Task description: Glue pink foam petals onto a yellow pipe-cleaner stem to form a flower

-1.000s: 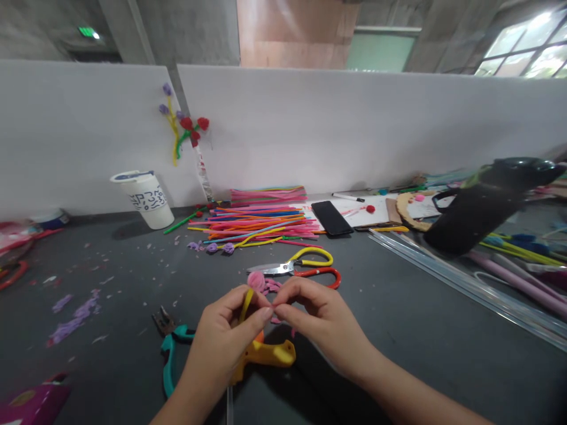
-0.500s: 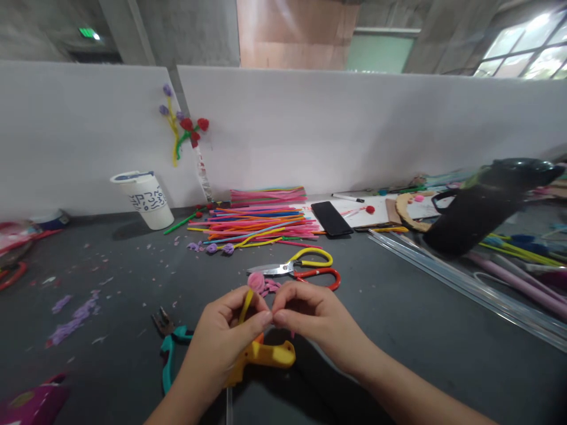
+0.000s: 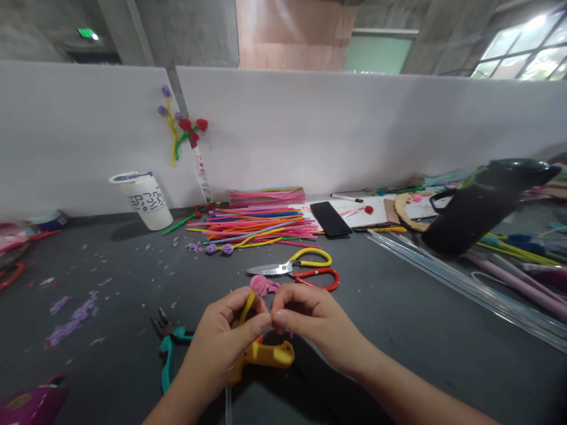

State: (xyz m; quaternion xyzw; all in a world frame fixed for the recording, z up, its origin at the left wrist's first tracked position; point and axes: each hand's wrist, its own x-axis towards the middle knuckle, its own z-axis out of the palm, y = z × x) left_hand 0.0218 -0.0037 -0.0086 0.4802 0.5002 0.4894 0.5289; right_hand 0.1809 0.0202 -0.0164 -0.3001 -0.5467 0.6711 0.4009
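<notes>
My left hand point(image 3: 228, 327) is closed in a pinch around a yellow pipe cleaner point(image 3: 248, 307), whose end sticks up between the fingers. Thumb and fingertips of my right hand point(image 3: 312, 316) are pressed together, touching the left fingertips; what they grip is hidden. Just beyond the fingers shows a coiled pink pipe cleaner piece point(image 3: 258, 285), with more pink curls beside it; whether the coil rests on the table I cannot tell. Under my hands lies a yellow glue gun point(image 3: 269, 355). Scissors point(image 3: 290, 268) with one yellow and one red handle lie behind them.
Teal-handled pliers point(image 3: 166, 348) lie by my left wrist. Farther back are a pile of coloured pipe cleaners point(image 3: 261, 223), a black phone point(image 3: 330, 218) and a white cup point(image 3: 146, 200). At right stand a black jug point(image 3: 478, 206) and clear sticks point(image 3: 443, 277). Purple scraps point(image 3: 73, 321) lie left.
The pink coil beyond my fingers has shifted slightly down and to the right. Both hands stay pinched together in nearly the same place.
</notes>
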